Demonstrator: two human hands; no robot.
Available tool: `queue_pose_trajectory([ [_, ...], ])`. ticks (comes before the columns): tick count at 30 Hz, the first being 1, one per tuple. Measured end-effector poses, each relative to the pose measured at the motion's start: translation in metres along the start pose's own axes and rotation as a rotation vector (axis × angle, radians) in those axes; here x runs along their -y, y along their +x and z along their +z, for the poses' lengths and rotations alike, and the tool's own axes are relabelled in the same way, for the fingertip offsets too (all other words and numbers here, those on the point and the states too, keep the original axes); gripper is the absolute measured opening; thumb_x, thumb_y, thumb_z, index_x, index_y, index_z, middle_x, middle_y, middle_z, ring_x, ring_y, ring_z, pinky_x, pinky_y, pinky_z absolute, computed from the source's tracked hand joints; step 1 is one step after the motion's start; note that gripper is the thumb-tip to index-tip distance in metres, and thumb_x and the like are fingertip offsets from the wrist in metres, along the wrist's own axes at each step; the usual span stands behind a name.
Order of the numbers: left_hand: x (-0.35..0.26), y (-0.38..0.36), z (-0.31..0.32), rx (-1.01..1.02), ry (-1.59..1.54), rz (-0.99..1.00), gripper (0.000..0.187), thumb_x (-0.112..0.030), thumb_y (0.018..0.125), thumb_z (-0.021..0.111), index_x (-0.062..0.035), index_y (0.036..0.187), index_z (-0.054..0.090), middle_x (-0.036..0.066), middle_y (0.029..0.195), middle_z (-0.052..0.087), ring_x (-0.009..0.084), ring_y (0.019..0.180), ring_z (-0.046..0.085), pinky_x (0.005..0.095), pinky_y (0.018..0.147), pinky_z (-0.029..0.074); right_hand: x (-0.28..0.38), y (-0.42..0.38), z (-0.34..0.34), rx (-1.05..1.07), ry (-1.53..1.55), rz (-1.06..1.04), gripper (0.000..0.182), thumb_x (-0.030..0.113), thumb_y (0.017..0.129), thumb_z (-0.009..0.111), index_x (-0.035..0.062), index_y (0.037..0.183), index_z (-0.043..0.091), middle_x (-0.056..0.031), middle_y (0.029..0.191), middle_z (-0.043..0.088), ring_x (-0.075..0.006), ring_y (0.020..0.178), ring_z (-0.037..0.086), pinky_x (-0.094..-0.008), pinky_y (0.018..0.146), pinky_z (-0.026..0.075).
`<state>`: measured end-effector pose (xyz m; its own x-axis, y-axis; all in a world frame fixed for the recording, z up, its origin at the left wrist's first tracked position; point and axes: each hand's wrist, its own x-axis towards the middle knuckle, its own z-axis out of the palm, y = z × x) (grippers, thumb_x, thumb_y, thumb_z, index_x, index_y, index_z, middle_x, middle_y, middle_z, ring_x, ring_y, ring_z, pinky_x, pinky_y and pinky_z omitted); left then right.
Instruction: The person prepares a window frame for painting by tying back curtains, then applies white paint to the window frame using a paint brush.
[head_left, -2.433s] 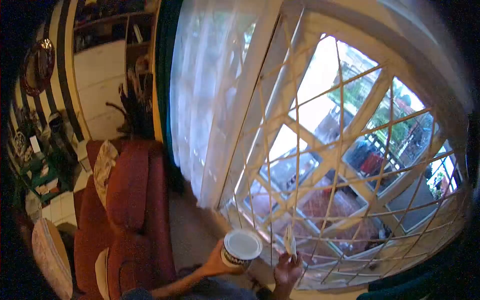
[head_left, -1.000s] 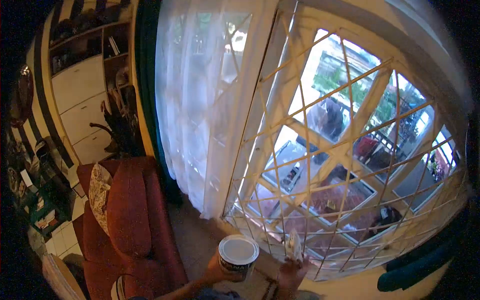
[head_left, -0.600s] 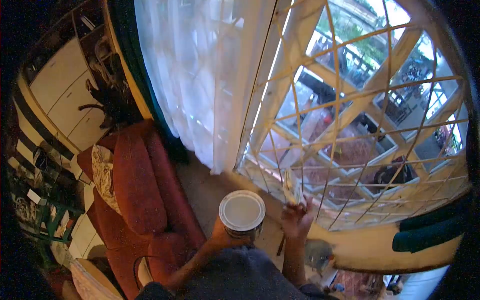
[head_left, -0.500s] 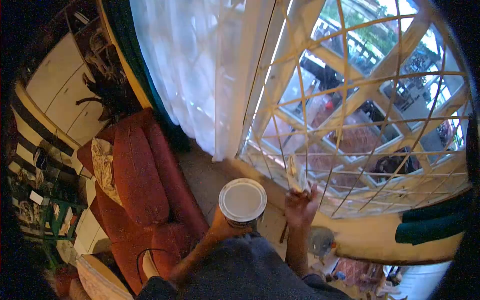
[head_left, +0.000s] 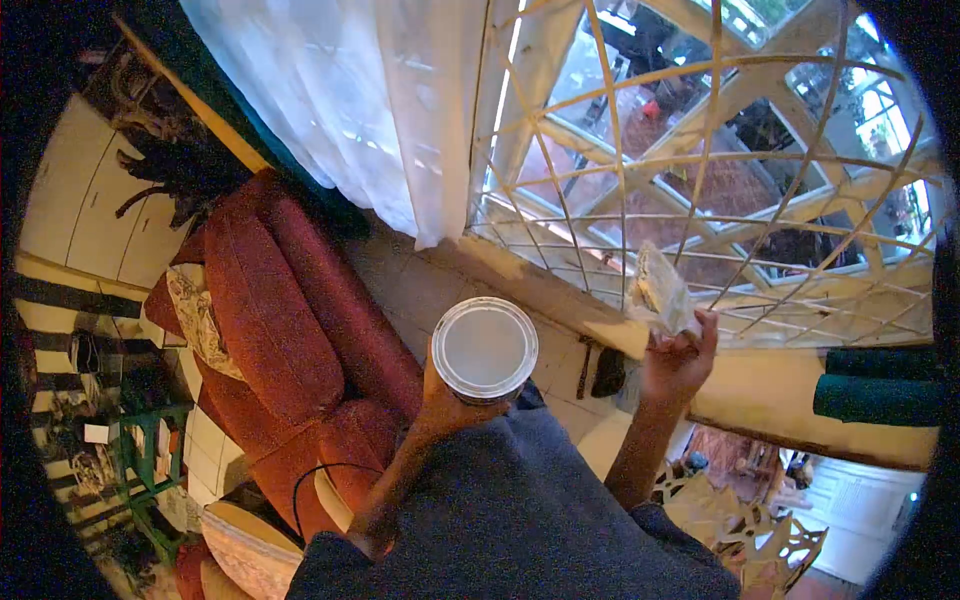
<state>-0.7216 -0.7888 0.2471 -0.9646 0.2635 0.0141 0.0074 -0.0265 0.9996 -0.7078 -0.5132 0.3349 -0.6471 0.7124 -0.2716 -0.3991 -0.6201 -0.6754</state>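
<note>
My left hand (head_left: 445,408) is wrapped around a round can (head_left: 486,346), held upright in front of my body. Its pale, flat top and ridged rim face up at me. Off to the right, my raised right hand (head_left: 682,362) has its fingers closed on a pale, crumpled-looking piece (head_left: 658,288) that points up and away. I cannot tell what kind of thing that piece is. It overlaps the white metal window grille (head_left: 715,150) in this view.
A red sofa (head_left: 270,300) with a patterned cushion (head_left: 200,320) stands on the left. White sheer curtains (head_left: 330,90) hang ahead, beside the grille. A green shelf (head_left: 150,450) is at lower left, and rolled green cloth (head_left: 875,385) lies on the right ledge.
My right hand has moved right and up with the pale piece. The can sits higher in view. The view has turned, so the sofa and window have shifted.
</note>
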Motion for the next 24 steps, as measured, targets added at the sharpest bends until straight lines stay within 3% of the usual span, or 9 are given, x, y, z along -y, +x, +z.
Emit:
queue_pose_trajectory([
  [6, 0.008, -0.004, 0.004, 0.065, 0.001, -0.043, 0.109, -0.022, 0.049, 0.097, -0.0033, 0.134, 0.032, 0.015, 0.132, 0.050, 0.0265, 0.123, 0.051, 0.0412, 0.106, 0.041, 0.016, -0.002, -0.001, -0.035, -0.126, -0.267, 0.028, 0.033, 0.098, 0.059, 0.0072, 0.089, 0.063, 0.0026, 0.058, 0.051, -0.0100, 0.052, 0.047, -0.0271, 0.052, 0.042],
  [9, 0.014, -0.007, 0.009, 0.097, -0.025, -0.051, 0.109, -0.022, 0.049, 0.097, -0.0033, 0.134, 0.031, 0.015, 0.133, 0.049, 0.0268, 0.124, 0.051, 0.0416, 0.106, 0.041, 0.027, 0.008, 0.014, -0.287, -0.038, -0.324, 0.026, 0.032, 0.098, 0.059, 0.0089, 0.088, 0.063, 0.0043, 0.057, 0.048, -0.0089, 0.051, 0.044, -0.0258, 0.052, 0.040],
  [12, 0.013, -0.009, 0.014, 0.077, -0.011, -0.016, 0.112, -0.022, 0.049, 0.097, -0.0028, 0.136, 0.030, 0.016, 0.134, 0.048, 0.0268, 0.125, 0.050, 0.0418, 0.107, 0.040, 0.053, 0.019, -0.004, 0.049, 0.035, -0.196, 0.024, 0.031, 0.097, 0.059, 0.0102, 0.085, 0.063, 0.0052, 0.057, 0.048, -0.0089, 0.049, 0.041, -0.0258, 0.053, 0.037],
  [13, 0.011, -0.008, 0.014, 0.094, 0.000, -0.007, 0.113, -0.022, 0.049, 0.097, -0.0027, 0.137, 0.030, 0.016, 0.134, 0.048, 0.0269, 0.125, 0.050, 0.0417, 0.107, 0.040, 0.053, 0.023, 0.000, 0.029, 0.080, -0.243, 0.025, 0.031, 0.097, 0.060, 0.0103, 0.083, 0.061, 0.0061, 0.055, 0.046, -0.0093, 0.046, 0.036, -0.0267, 0.050, 0.033],
  [19, 0.011, -0.006, 0.021, 0.104, 0.025, -0.024, 0.116, -0.020, 0.048, 0.097, -0.0025, 0.140, 0.028, 0.016, 0.134, 0.048, 0.0278, 0.126, 0.050, 0.0416, 0.107, 0.040, 0.034, 0.014, -0.001, -0.179, -0.051, -0.196, 0.024, 0.026, 0.096, 0.062, 0.0123, 0.077, 0.056, 0.0052, 0.059, 0.050, -0.0059, 0.047, 0.044, -0.0257, 0.046, 0.040],
  [22, 0.011, -0.003, 0.022, 0.122, 0.075, -0.011, 0.118, -0.019, 0.047, 0.097, -0.0031, 0.140, 0.027, 0.017, 0.135, 0.048, 0.0285, 0.126, 0.050, 0.0423, 0.107, 0.040, 0.020, 0.001, -0.006, -0.135, -0.301, -0.130, 0.024, 0.025, 0.096, 0.062, 0.0131, 0.076, 0.055, 0.0041, 0.063, 0.054, -0.0042, 0.049, 0.048, -0.0227, 0.047, 0.044],
  [24, 0.017, -0.002, 0.022, 0.139, 0.088, -0.028, 0.120, -0.018, 0.046, 0.097, -0.0036, 0.141, 0.025, 0.017, 0.135, 0.048, 0.0291, 0.126, 0.050, 0.0427, 0.108, 0.040, 0.015, 0.004, -0.011, -0.155, -0.237, -0.148, 0.025, 0.027, 0.095, 0.064, 0.0136, 0.076, 0.055, 0.0041, 0.059, 0.051, -0.0036, 0.047, 0.045, -0.0220, 0.044, 0.040],
])
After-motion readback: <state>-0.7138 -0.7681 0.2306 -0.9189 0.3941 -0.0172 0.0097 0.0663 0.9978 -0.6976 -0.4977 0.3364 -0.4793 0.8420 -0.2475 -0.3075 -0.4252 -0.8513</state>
